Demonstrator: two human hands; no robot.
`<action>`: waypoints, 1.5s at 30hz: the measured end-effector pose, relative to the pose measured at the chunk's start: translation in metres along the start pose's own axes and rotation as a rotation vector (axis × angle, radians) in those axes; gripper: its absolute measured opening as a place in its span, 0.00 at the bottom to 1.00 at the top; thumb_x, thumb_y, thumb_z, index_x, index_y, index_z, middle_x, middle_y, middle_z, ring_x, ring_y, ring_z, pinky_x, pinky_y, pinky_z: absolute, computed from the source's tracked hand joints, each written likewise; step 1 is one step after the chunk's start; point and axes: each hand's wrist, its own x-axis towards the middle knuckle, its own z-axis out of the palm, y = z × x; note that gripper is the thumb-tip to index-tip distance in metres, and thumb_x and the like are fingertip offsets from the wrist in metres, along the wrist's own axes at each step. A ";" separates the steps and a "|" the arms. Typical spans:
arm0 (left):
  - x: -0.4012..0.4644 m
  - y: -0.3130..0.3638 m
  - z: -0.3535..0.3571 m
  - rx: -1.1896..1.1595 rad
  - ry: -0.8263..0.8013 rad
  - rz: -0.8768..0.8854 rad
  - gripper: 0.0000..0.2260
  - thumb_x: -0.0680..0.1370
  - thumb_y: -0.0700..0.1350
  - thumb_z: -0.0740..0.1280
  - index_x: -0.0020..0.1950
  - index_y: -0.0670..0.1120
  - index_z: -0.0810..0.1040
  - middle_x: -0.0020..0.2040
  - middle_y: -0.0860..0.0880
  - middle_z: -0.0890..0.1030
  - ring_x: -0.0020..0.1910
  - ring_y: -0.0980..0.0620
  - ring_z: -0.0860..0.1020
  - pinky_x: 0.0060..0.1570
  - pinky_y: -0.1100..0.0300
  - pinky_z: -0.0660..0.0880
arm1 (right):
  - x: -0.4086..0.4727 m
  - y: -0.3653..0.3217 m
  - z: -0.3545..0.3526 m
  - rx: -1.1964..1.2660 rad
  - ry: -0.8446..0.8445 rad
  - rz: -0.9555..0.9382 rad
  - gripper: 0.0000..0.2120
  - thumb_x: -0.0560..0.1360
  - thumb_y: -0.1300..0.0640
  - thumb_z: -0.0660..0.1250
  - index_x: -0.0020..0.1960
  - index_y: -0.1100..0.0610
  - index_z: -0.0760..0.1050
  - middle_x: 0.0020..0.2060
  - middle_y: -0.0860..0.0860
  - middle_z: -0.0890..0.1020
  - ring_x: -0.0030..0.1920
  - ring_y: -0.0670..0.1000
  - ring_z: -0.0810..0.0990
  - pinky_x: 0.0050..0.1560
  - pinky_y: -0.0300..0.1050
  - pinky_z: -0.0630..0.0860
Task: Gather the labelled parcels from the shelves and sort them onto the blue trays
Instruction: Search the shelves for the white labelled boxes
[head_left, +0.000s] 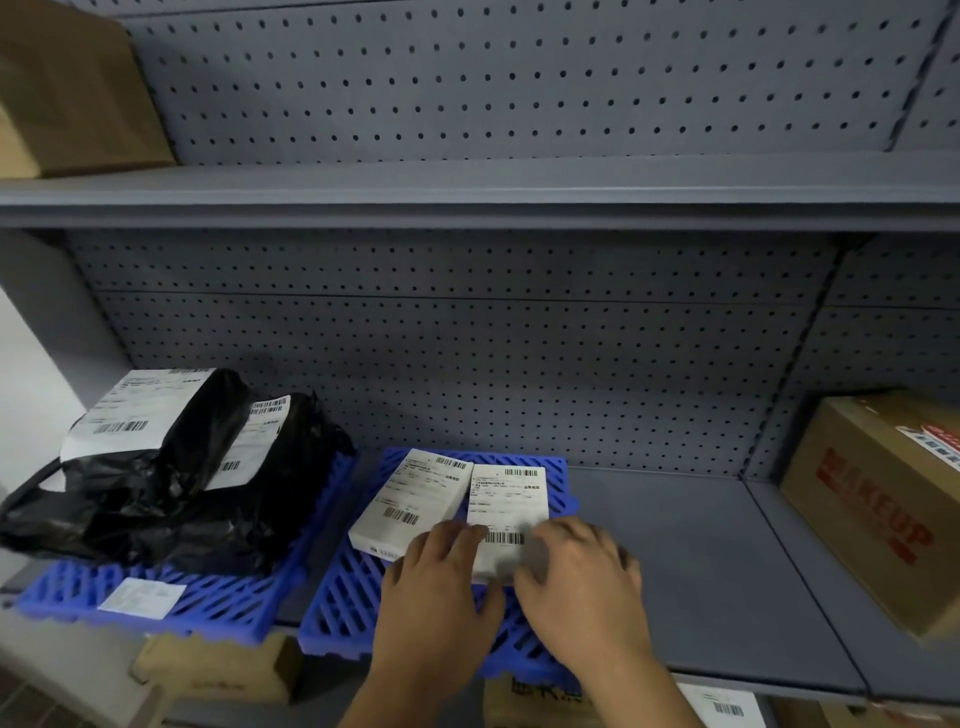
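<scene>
Both hands on the same small white parcel (506, 512), on the middle blue tray (343, 597). Left hand (436, 592) sits at the parcel's near left corner, fingers curled over the edge, holding it. Right hand (582, 582) covers the near right corner, fingers bent down onto it; motion blur there, so can't tell whether it grips or just presses. The parcel lies flat, label up, barcode visible between the two hands.

Just left of it, touching or nearly so, a second white parcel (413, 499) lies flat on the same tray, label up, angled slightly.

Left blue tray (208, 608) carries two black poly-bag parcels: the larger one (119, 499) on the left with a big white label, a second one (280, 457) leaning against it on the right, also labelled. A loose white label or slip (141, 597) lies on that tray's near part.

Grey shelf (701, 561) right of the middle tray is bare metal. Further right, a cardboard box with red print (878, 509). Upper shelf, far left: a plain brown box (72, 93). Below the shelf edge, more cardboard boxes (218, 670), partly hidden.
</scene>
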 end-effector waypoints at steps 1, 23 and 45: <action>-0.004 0.003 0.002 -0.007 -0.004 -0.002 0.24 0.81 0.62 0.58 0.77 0.63 0.60 0.76 0.62 0.61 0.76 0.57 0.59 0.75 0.51 0.61 | -0.003 0.004 0.000 -0.004 -0.002 0.002 0.22 0.78 0.41 0.60 0.71 0.42 0.70 0.70 0.39 0.71 0.73 0.47 0.64 0.76 0.59 0.58; -0.082 0.015 0.003 -0.141 -0.051 0.190 0.24 0.80 0.60 0.60 0.76 0.63 0.63 0.75 0.63 0.62 0.75 0.59 0.60 0.74 0.56 0.61 | -0.097 0.043 -0.001 -0.004 0.114 0.278 0.20 0.76 0.44 0.64 0.67 0.43 0.74 0.65 0.40 0.75 0.68 0.50 0.70 0.66 0.54 0.67; -0.127 0.154 0.054 -0.179 -0.058 0.175 0.23 0.77 0.61 0.59 0.73 0.64 0.64 0.70 0.64 0.67 0.69 0.58 0.67 0.70 0.54 0.66 | -0.154 0.188 -0.061 0.063 0.173 0.278 0.17 0.76 0.43 0.64 0.63 0.43 0.76 0.62 0.40 0.77 0.64 0.50 0.72 0.63 0.53 0.71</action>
